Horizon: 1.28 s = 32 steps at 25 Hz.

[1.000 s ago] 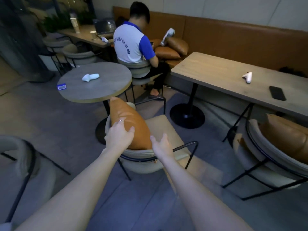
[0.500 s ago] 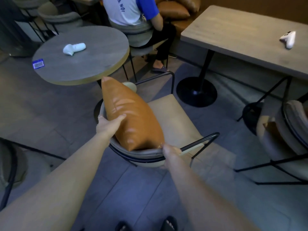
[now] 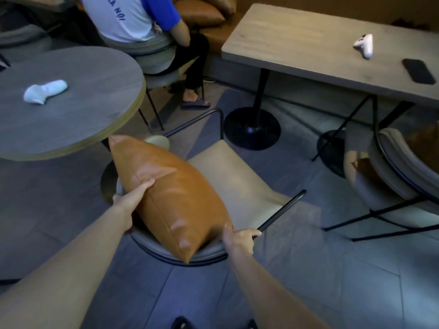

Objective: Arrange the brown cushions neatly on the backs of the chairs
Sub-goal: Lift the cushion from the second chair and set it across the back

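Here, far left of frame: round grey table (image 3: 78, 98) with a white controller (image 3: 45, 91) lying on it. Upper centre-left: a seated person in a white and blue shirt (image 3: 133, 17), back to camera, on a grey chair.

Centre of frame: beige chair (image 3: 237, 176) with black metal frame, seen from behind its curved backrest. The brown cushion (image 3: 171, 195) stands on edge along the backrest, tilted, upper corner toward the round table, lower corner hanging over the backrest's near rim.

Left hand (image 3: 133, 198): at the cushion's left edge, thumb lying across the seam, remaining fingers hidden behind the cushion; grip is a clasp of the cushion edge. Right hand (image 3: 240, 236): at the cushion's lower right corner, fingers curled together over the chair's black armrest bar, thumb side touching the cushion. Cannot tell whether it also grips the cushion.

Upper right: rectangular wooden table (image 3: 297, 43) carrying a second white controller (image 3: 364, 45) and a dark phone (image 3: 419, 71). Right edge: a second chair (image 3: 389, 167) with another brown cushion (image 3: 422, 143) on it, mostly cut off.
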Tool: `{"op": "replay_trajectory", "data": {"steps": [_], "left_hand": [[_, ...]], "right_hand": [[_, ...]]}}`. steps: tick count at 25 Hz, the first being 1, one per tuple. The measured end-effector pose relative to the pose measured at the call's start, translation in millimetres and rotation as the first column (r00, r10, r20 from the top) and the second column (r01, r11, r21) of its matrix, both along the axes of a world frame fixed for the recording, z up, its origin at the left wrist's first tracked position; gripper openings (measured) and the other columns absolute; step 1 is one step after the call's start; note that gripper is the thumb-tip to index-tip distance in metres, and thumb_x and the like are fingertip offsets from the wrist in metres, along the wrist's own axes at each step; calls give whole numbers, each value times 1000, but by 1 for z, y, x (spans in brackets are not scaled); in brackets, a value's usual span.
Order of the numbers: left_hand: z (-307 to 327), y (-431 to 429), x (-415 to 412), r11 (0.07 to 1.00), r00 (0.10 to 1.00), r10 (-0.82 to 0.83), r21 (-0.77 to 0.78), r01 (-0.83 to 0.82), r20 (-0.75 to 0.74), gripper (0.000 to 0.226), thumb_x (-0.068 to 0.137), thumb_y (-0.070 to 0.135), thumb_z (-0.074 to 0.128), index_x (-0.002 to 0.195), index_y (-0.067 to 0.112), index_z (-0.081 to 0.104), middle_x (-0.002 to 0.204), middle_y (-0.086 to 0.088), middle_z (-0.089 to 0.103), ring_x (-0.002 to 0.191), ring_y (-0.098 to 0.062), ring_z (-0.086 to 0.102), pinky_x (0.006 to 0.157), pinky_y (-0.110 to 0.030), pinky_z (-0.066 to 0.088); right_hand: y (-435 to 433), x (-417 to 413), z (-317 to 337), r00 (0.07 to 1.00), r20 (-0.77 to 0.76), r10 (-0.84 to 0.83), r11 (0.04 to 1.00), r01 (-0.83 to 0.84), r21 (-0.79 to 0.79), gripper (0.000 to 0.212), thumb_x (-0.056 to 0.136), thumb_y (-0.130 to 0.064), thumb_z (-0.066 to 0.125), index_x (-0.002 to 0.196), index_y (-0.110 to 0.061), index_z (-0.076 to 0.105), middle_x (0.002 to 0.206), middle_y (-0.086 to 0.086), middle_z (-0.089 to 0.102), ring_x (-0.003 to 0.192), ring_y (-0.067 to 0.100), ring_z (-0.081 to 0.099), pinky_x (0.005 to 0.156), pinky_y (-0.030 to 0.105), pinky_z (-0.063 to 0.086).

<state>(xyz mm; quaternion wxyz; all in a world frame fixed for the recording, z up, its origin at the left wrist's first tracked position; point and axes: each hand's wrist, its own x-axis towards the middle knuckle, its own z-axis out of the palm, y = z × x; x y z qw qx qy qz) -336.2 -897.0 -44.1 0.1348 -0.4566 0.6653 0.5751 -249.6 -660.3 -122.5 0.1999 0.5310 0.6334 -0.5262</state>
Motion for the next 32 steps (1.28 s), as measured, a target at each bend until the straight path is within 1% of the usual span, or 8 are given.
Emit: {"op": "replay_trajectory", "data": {"steps": [5, 11, 15, 21, 24, 26, 29, 32], "left_hand": [[4, 3, -15, 994, 996, -87, 60, 88, -19, 145, 51, 59, 93, 161, 17, 7, 160, -14, 36, 140, -37, 41, 115, -60, 34], [-11, 45, -38, 992, 995, -49, 112, 59, -85, 147, 40, 72, 87, 159, 19, 21, 156, -9, 43, 136, -33, 46, 113, -55, 38], [-23, 78, -60, 995, 999, -39, 91, 42, -36, 166, 20, 86, 80, 161, 27, 14, 160, -10, 33, 139, -34, 39, 113, -56, 38], [-17, 135, -94, 972, 991, -114, 212, 98, 64, 138, 56, 73, 84, 160, 27, 5, 164, -12, 26, 143, -47, 34, 103, -79, 33], [-21, 174, -110, 967, 993, -91, 247, 69, 80, 139, 55, 72, 84, 160, 30, 4, 165, -12, 23, 143, -50, 32, 100, -81, 34], [-22, 201, -122, 964, 995, -50, 264, 24, 90, 139, 58, 72, 83, 161, 30, 1, 166, -11, 21, 143, -50, 31, 100, -81, 34], [-20, 241, -142, 960, 996, -3, 280, -23, 91, 136, 61, 70, 82, 160, 28, -1, 166, -10, 20, 143, -48, 31, 101, -80, 34], [-14, 270, -161, 958, 995, -5, 285, -23, 98, 134, 61, 71, 82, 160, 28, 1, 164, -11, 23, 142, -48, 33, 100, -80, 36]], "right_hand": [[13, -14, 16, 996, -25, 88, 991, -85, 101, 104, 96, -29, 63, 161, -3, -13, 151, 24, 51, 139, 44, 48, 111, 45, 41], [74, -57, 5, 983, -115, 142, 985, -128, 115, 98, 57, -24, 82, 141, -1, 36, 121, 20, 65, 114, 43, 64, 96, 55, 56], [123, -97, -1, 974, -141, 178, 976, -157, 150, 87, 48, -27, 79, 125, -4, 47, 114, 18, 64, 105, 41, 67, 87, 54, 61], [195, -160, 2, 957, -215, 195, 977, -171, 125, 72, 51, -19, 78, 116, -5, 52, 100, 18, 60, 82, 34, 60, 52, 32, 44], [232, -195, 3, 958, -247, 147, 984, -115, 137, 56, 61, -12, 77, 112, -9, 52, 100, 20, 66, 82, 35, 63, 62, 39, 53], [252, -215, 2, 946, -305, 112, 985, -65, 161, 71, 61, -17, 74, 129, -13, 51, 115, 23, 69, 96, 38, 67, 78, 46, 57], [257, -216, -1, 898, -440, 12, 989, 55, 138, 99, 65, -42, 67, 156, -18, 37, 143, 13, 59, 128, 36, 58, 109, 51, 48], [249, -198, -17, 878, -465, -115, 986, 158, 55, 82, 62, -71, 53, 136, -36, 56, 133, 5, 67, 123, 34, 63, 107, 57, 50]]}}
